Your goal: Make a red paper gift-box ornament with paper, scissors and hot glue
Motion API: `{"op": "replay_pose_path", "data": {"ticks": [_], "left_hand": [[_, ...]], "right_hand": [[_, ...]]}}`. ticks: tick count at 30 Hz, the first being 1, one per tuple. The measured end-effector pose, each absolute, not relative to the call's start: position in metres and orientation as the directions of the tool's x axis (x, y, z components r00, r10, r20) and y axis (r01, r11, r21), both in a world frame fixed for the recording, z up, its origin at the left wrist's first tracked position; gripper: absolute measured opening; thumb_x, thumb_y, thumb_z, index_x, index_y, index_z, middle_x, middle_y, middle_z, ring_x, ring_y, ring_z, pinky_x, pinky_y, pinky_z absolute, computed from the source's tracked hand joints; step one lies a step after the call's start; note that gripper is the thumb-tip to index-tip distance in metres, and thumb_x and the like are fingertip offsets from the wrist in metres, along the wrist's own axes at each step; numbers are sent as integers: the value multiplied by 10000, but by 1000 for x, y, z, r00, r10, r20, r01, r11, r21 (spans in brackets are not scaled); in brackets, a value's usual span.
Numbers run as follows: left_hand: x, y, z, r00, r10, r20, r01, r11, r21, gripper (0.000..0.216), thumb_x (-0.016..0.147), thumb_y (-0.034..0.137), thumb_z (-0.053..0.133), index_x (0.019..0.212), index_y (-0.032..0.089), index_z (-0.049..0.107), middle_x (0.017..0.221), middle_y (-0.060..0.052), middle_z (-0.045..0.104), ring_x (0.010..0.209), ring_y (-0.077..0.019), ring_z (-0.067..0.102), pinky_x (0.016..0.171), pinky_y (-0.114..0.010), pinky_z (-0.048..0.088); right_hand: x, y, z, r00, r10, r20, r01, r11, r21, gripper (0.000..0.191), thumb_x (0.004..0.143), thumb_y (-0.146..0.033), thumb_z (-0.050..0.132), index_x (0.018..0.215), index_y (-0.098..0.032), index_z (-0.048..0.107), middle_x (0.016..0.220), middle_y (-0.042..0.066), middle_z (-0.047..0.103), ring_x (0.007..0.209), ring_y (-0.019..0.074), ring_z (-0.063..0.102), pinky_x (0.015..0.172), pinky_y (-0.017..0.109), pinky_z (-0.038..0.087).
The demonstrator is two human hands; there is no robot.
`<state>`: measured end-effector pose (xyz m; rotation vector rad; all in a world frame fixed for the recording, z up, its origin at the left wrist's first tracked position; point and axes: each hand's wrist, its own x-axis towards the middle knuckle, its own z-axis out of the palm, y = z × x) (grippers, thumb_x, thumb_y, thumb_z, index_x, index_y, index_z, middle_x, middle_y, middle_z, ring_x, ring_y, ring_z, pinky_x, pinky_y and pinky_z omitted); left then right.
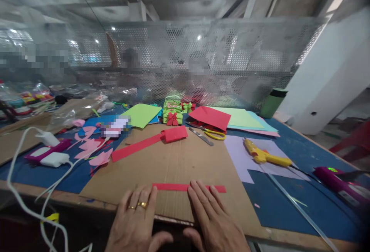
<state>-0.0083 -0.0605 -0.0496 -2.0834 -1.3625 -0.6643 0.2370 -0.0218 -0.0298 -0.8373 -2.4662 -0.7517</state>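
Observation:
My left hand (pixel 135 221) lies flat on a brown cardboard sheet (pixel 173 163), fingers stretched out, two rings on them. My right hand (pixel 215 217) lies flat beside it, fingers apart. Both sets of fingertips touch a narrow red paper strip (pixel 176 186) that lies across the cardboard near its front edge. Neither hand grips anything. Farther back on the cardboard lies a longer red paper strip (pixel 135 147) ending in a folded red piece (pixel 174 134).
Scissors with yellow handles (pixel 212 133), a metal blade (pixel 201 136), a yellow glue gun (pixel 264 155), a purple device (pixel 338 180), green gift boxes with red bows (pixel 172 112), coloured paper sheets (pixel 239 119), pink paper scraps (pixel 92 147), white chargers and cables (pixel 49 159), a green cup (pixel 273 103). People sit behind a mesh screen.

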Motion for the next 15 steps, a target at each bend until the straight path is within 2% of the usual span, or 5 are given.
{"op": "replay_pose_path", "data": {"ticks": [3, 6, 10, 12, 15], "left_hand": [[15, -41, -55, 414, 551, 724, 889, -416, -191, 766, 931, 668, 368, 1344, 51, 558, 1301, -205, 635, 1257, -356, 512, 1078, -482, 302], [28, -24, -61, 576, 472, 667, 796, -510, -327, 475, 974, 346, 441, 1371, 105, 542, 1348, -116, 638, 1325, -265, 479, 1123, -402, 312], [19, -19, -76, 628, 429, 649, 767, -480, -425, 463, 928, 137, 461, 1383, 111, 541, 1395, -98, 611, 1299, -289, 518, 1077, -416, 384], [10, -23, -83, 603, 453, 656, 788, -464, -405, 477, 924, 125, 459, 1395, 99, 530, 1417, -117, 590, 1307, -320, 515, 1069, -448, 391], [1, -35, -85, 559, 489, 670, 812, -487, -323, 554, 967, 378, 484, 1385, 16, 512, 1428, -204, 557, 1364, -384, 449, 1071, -493, 396]], "right_hand": [[240, -15, -35, -755, 360, 548, 622, 659, 423, 683, 937, -598, 466, 1285, -28, 606, 1327, 193, 641, 1163, 304, 666, 863, 407, 565], [246, -7, -43, -793, 329, 513, 586, 643, 494, 604, 952, -522, 477, 1303, -49, 609, 1346, 166, 634, 1166, 284, 666, 871, 380, 553], [250, -2, -48, -821, 320, 472, 556, 637, 535, 510, 960, -386, 508, 1366, -84, 575, 1385, 124, 614, 1201, 252, 646, 886, 356, 542], [251, -3, -45, -821, 329, 467, 555, 651, 517, 586, 958, -487, 497, 1368, -75, 570, 1396, 130, 605, 1221, 261, 630, 892, 368, 540], [257, -12, -38, -779, 375, 502, 610, 641, 467, 661, 943, -567, 480, 1349, -53, 573, 1388, 145, 610, 1227, 276, 621, 919, 404, 517]]}}
